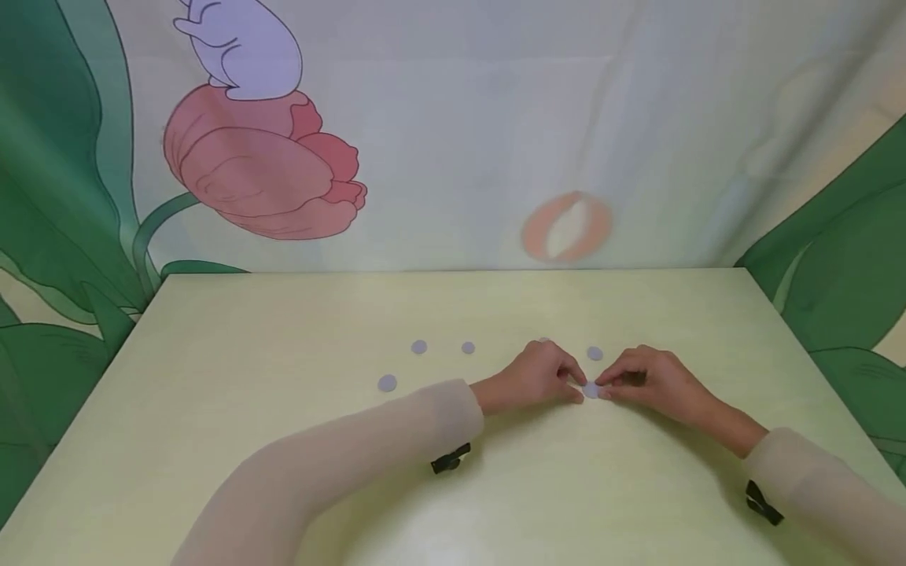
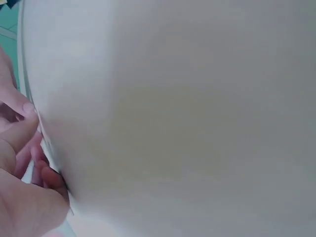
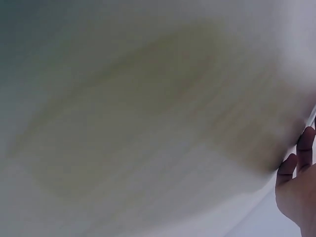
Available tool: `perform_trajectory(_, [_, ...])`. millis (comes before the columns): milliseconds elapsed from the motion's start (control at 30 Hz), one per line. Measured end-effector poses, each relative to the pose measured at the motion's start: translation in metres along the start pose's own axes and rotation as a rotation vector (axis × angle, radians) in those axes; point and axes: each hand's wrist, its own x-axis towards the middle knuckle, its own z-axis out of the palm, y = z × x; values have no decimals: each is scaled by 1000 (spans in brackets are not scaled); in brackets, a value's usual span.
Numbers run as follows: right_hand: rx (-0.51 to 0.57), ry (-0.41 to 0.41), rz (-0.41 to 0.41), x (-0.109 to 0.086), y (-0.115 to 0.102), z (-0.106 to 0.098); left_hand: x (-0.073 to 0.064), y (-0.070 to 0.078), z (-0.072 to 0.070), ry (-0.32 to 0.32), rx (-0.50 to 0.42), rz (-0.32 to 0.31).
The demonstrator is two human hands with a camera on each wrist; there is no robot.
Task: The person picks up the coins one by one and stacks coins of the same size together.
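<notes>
On the pale yellow table (image 1: 318,472), a small flat pale-grey disc (image 1: 591,390) sits between the fingertips of both hands. My left hand (image 1: 534,377) holds its left edge with thumb and forefinger. From the other side, my right hand (image 1: 658,381) pinches the right edge. The left wrist view catches part of the left hand (image 2: 29,202) close to the tabletop, with fingers of the other hand near it. Only a few curled fingers of the right hand (image 3: 301,173) show in the right wrist view. The disc cannot be made out in either wrist view.
Similar discs lie apart behind and to the left: one (image 1: 594,354) just beyond the hands, one (image 1: 544,340) partly hidden by the left hand, and others (image 1: 468,347), (image 1: 419,347), (image 1: 387,383) farther left. A printed curtain (image 1: 453,157) hangs along the table's back edge.
</notes>
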Motion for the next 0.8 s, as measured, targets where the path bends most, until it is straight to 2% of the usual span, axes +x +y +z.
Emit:
perform_trajectory(133, [-16,-22,-20,7,-10,6,-18,0,-4,-9,31,-58])
perform_trajectory(300, [-21,-44,-19,17,-23,20,-39,-4,-11,7,-10,-106])
perform_trajectory(467, [-13,-73,36,22,-34,31,-53,-12,-21,-36,-53,-127])
perform_trajectory(567, [-16,-75,38,23,-39,34,-58,-12,-26,-59,-53,-174])
perform_trajectory(667, [-6,-79,24,26,-44,36,-62,-12,-26,-35,-54,-222])
perform_trajectory(800, [10,-92,33,28,-49,40,-70,-10,-23,31,-70,-266])
